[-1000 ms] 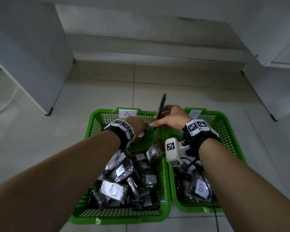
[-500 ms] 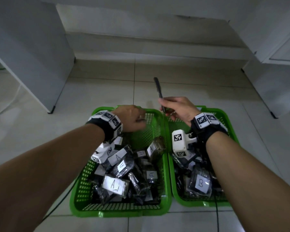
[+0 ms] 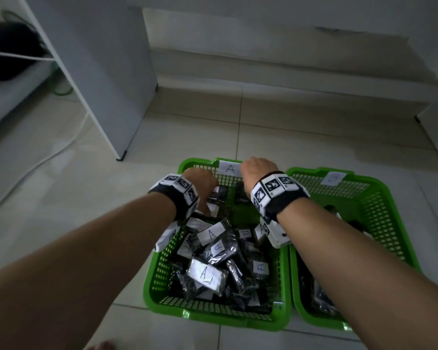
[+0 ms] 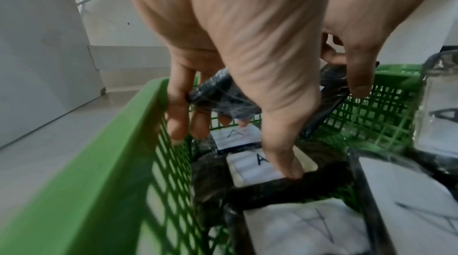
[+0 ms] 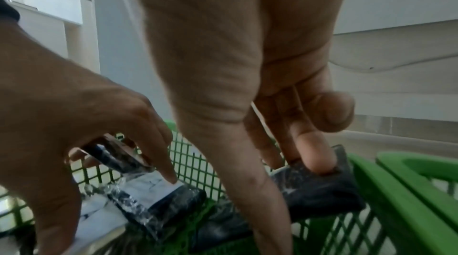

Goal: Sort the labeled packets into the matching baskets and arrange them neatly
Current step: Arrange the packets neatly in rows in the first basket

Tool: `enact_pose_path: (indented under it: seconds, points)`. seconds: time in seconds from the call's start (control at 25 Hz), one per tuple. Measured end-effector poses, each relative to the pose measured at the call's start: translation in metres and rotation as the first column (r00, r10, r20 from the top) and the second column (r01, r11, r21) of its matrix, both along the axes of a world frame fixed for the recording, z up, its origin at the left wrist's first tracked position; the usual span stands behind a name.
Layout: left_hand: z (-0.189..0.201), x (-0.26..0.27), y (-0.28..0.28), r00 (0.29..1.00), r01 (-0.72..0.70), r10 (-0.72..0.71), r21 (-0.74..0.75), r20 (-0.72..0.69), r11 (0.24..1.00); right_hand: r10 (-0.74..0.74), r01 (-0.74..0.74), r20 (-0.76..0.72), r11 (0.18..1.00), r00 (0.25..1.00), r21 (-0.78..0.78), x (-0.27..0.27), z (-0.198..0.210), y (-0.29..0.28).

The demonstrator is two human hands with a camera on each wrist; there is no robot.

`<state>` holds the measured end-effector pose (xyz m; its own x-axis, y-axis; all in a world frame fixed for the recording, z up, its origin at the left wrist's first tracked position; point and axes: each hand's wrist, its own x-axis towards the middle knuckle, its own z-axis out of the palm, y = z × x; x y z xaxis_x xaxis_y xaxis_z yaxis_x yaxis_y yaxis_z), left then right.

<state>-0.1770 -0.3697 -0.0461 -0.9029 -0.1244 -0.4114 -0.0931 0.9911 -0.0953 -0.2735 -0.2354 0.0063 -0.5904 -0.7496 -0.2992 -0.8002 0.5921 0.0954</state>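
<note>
Two green baskets stand side by side on the tiled floor. The left basket (image 3: 159, 263) bears an "A" tag (image 3: 230, 168) on its far rim and holds a pile of black packets with white "A" labels (image 3: 213, 248). Both hands reach into its far end. My left hand (image 3: 200, 181) holds a black packet (image 4: 223, 98) in its fingers, and its thumb presses an A-labelled packet (image 4: 250, 169) lying below. My right hand (image 3: 258, 170) grips another black packet (image 5: 319, 186), which stands on edge near the far right corner. The right basket (image 3: 379, 188) has a tag (image 3: 335, 178) I cannot read.
A white cabinet panel (image 3: 99, 72) stands on the floor to the left, with a white cable (image 3: 48, 152) trailing beside it. A low ledge (image 3: 288, 79) runs along the back wall. More white furniture is at the right edge. Bare tiles surround the baskets.
My right hand has brought the black packet down from above the rims into the far end of basket A. The left hand has dropped into the same end.
</note>
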Motion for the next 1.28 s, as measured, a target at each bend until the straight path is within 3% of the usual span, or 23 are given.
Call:
enact_pose_path:
  seconds: [0.28,0.4,0.6,0.76,0.92,1.0,1.08,1.12,1.16,1.2,1.28]
  points:
    - [-0.007,0.011,-0.005,1.0,-0.005,0.005,0.038,-0.01,0.999,-0.009,0.008,0.042,1.0,0.999,0.03,0.004,-0.028,-0.001]
    - [-0.007,0.011,-0.005,0.999,-0.025,0.026,0.06,-0.021,0.998,-0.086,0.086,0.054,0.996,0.995,0.003,0.0,-0.03,-0.002]
    - [-0.007,0.01,-0.008,0.998,-0.052,0.054,0.122,-0.012,0.991,-0.208,0.198,0.137,0.977,0.969,0.084,-0.005,-0.043,-0.003]
    - [-0.006,0.011,-0.01,0.997,-0.075,0.075,0.148,0.005,0.986,-0.197,0.161,0.201,0.97,0.959,0.182,-0.024,-0.054,0.003]
    - [0.007,0.008,-0.01,0.989,-0.137,0.143,0.159,-0.025,0.978,-0.266,0.255,0.284,0.964,0.921,0.073,-0.029,-0.034,0.013]
    - [0.017,0.006,-0.007,0.983,-0.14,0.158,0.175,-0.096,0.975,-0.341,0.42,0.454,0.904,0.823,-0.083,-0.029,-0.013,0.018]
    - [0.024,0.003,-0.001,0.967,-0.141,0.198,0.307,-0.161,0.941,-0.321,0.615,0.748,0.775,0.581,-0.145,-0.025,0.007,0.023]
    - [0.028,0.001,0.003,0.96,-0.126,0.208,0.376,-0.185,0.918,-0.272,0.677,0.847,0.724,0.457,-0.133,-0.021,0.016,0.027]
    - [0.031,-0.001,0.006,0.954,-0.099,0.21,0.432,-0.215,0.896,-0.227,0.704,0.895,0.699,0.384,-0.125,-0.02,0.019,0.029]
    - [0.034,-0.002,0.009,0.949,-0.066,0.198,0.46,-0.247,0.885,-0.194,0.708,0.914,0.694,0.357,-0.129,-0.018,0.02,0.03]
    - [0.036,-0.005,0.014,0.931,0.007,0.174,0.491,-0.321,0.871,-0.142,0.699,0.915,0.692,0.378,-0.181,-0.014,0.022,0.034]
